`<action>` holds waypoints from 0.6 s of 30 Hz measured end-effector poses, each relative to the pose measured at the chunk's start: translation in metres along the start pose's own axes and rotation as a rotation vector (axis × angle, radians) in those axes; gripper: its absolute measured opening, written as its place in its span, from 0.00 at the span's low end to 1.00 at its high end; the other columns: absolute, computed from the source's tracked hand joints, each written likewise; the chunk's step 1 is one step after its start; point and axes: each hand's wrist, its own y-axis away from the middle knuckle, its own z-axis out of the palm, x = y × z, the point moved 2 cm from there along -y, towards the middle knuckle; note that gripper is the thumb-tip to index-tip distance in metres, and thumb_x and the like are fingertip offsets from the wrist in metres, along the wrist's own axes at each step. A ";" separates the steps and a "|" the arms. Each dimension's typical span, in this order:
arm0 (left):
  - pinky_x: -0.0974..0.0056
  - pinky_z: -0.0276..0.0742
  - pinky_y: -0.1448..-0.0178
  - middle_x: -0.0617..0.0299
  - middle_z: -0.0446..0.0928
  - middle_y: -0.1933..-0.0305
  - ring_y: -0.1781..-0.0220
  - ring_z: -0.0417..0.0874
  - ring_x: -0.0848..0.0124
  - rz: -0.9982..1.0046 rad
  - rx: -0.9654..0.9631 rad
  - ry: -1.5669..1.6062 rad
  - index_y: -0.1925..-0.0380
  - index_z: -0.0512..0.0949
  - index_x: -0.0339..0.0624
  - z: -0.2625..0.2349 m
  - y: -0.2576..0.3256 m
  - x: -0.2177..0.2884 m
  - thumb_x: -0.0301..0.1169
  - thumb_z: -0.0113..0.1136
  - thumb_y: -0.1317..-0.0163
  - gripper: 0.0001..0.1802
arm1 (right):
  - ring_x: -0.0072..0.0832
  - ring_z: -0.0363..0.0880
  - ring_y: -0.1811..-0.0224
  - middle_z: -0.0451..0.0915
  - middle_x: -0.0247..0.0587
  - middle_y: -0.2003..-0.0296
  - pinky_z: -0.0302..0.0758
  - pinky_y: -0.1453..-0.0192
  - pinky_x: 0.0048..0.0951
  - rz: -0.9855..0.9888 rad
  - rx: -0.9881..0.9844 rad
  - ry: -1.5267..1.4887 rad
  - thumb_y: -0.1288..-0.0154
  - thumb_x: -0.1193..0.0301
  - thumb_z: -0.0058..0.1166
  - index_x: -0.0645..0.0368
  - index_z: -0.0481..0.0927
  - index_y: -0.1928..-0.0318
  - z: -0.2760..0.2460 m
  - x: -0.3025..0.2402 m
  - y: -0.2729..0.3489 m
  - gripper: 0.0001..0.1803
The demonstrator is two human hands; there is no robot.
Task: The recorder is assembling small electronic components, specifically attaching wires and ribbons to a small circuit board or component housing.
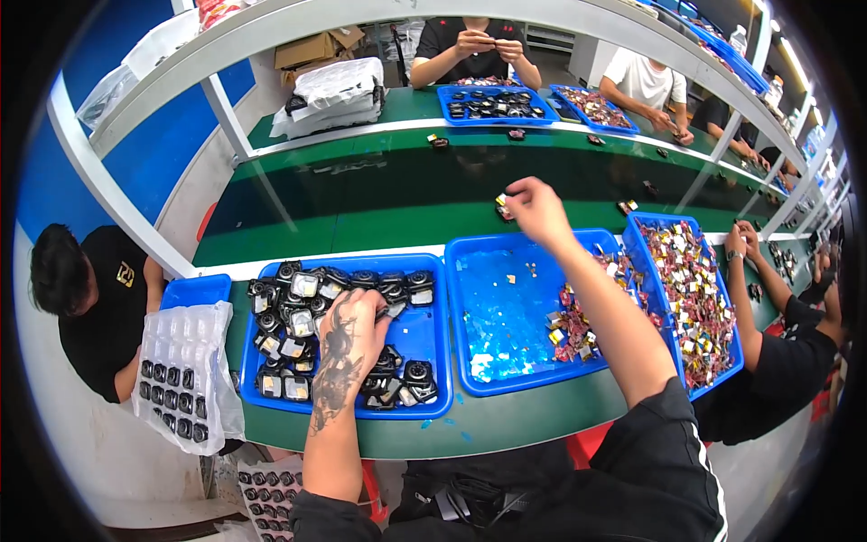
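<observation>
My left hand (pixel 350 327), with a tattooed wrist, reaches into the left blue tray (pixel 443 361). Its fingers are curled round a small black camera-like unit (pixel 392 309), partly hidden by the hand. Around it lie several more black units (pixel 296 349), some with pale, shiny faces. Over the green conveyor belt (pixel 379 203), my right hand (pixel 538 213) is closed, fingertips at a small dark part with a yellow and white label (pixel 503 208). Below that arm, the middle blue tray (pixel 458 316) holds blue film scraps and a heap of reddish wired parts (pixel 578 327).
A blue tray (pixel 669 312) heaped with wired parts stands at the right. Left of my trays is a clear blister tray (pixel 185 379) of black units. White frame bars (pixel 90 181) cross overhead. Co-workers sit at the left, right and across the belt, where a blue tray (pixel 497 120) stands.
</observation>
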 end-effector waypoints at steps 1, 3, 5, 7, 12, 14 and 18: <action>0.57 0.76 0.52 0.53 0.78 0.63 0.56 0.80 0.55 0.043 0.073 0.154 0.69 0.81 0.37 -0.004 -0.002 0.010 0.24 0.69 0.53 0.10 | 0.32 0.84 0.64 0.84 0.45 0.64 0.80 0.58 0.34 -0.059 -0.094 -0.109 0.40 0.65 0.62 0.64 0.78 0.51 0.007 -0.021 0.019 0.20; 0.62 0.75 0.53 0.54 0.77 0.57 0.55 0.79 0.61 0.266 0.121 0.497 0.71 0.83 0.40 -0.010 0.002 0.028 0.22 0.70 0.56 0.10 | 0.24 0.80 0.67 0.82 0.38 0.67 0.80 0.63 0.30 0.106 -0.508 -0.511 0.30 0.60 0.51 0.64 0.81 0.58 0.019 -0.072 0.082 0.18; 0.65 0.75 0.53 0.54 0.74 0.49 0.51 0.77 0.63 0.303 0.117 0.765 0.71 0.85 0.42 0.000 0.004 0.048 0.20 0.71 0.58 0.11 | 0.23 0.80 0.68 0.81 0.36 0.69 0.80 0.64 0.26 0.224 -0.779 -0.730 0.26 0.58 0.47 0.63 0.81 0.59 0.019 -0.089 0.132 0.19; 0.63 0.76 0.50 0.51 0.71 0.43 0.45 0.75 0.62 0.378 0.056 0.702 0.69 0.85 0.44 0.001 0.009 0.054 0.18 0.69 0.56 0.12 | 0.20 0.78 0.70 0.79 0.35 0.71 0.80 0.65 0.22 0.277 -0.756 -0.774 0.25 0.59 0.45 0.64 0.80 0.59 0.006 -0.099 0.155 0.20; 0.60 0.77 0.42 0.53 0.66 0.36 0.37 0.72 0.64 0.229 -0.215 1.246 0.34 0.59 0.39 0.036 0.023 0.074 0.19 0.56 0.39 0.32 | 0.17 0.78 0.71 0.79 0.34 0.72 0.79 0.66 0.20 0.358 -0.392 -0.974 0.27 0.64 0.51 0.65 0.81 0.61 0.000 -0.077 0.179 0.15; 0.61 0.78 0.43 0.52 0.66 0.36 0.37 0.71 0.65 0.201 -0.214 1.292 0.33 0.56 0.39 0.043 0.025 0.083 0.20 0.53 0.36 0.32 | 0.17 0.79 0.71 0.79 0.35 0.71 0.80 0.66 0.20 0.384 -0.358 -0.956 0.28 0.64 0.51 0.66 0.81 0.60 -0.002 -0.077 0.183 0.15; 0.61 0.84 0.51 0.44 0.75 0.46 0.51 0.83 0.63 -0.223 -0.229 1.622 0.40 0.59 0.37 0.057 0.028 0.080 0.23 0.45 0.29 0.19 | 0.25 0.82 0.68 0.83 0.40 0.70 0.79 0.66 0.25 0.154 -0.197 -0.475 0.34 0.70 0.57 0.65 0.82 0.59 -0.037 -0.050 0.170 0.10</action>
